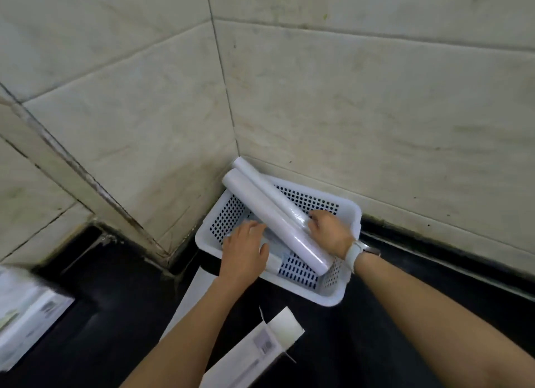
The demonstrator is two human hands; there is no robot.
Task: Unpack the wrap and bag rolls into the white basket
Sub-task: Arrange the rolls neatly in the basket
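A white perforated basket (pixel 346 289) sits on the black counter in the tiled corner. Two long white rolls lie slanted across it, their far ends sticking out over the back rim: the nearer roll (pixel 260 211) and the one behind it (pixel 254 175). My right hand (pixel 330 232) grips the rolls around their middle, fingers curled over them. My left hand (pixel 246 254) lies flat with its fingers apart on a smaller wrapped roll (pixel 273 256) lying low in the basket; most of that roll is hidden.
An opened white carton (pixel 260 350) with a barcode lies on the counter in front of the basket. Another white package (pixel 26 315) sits at the left edge, blurred. Tiled walls close off the corner behind the basket.
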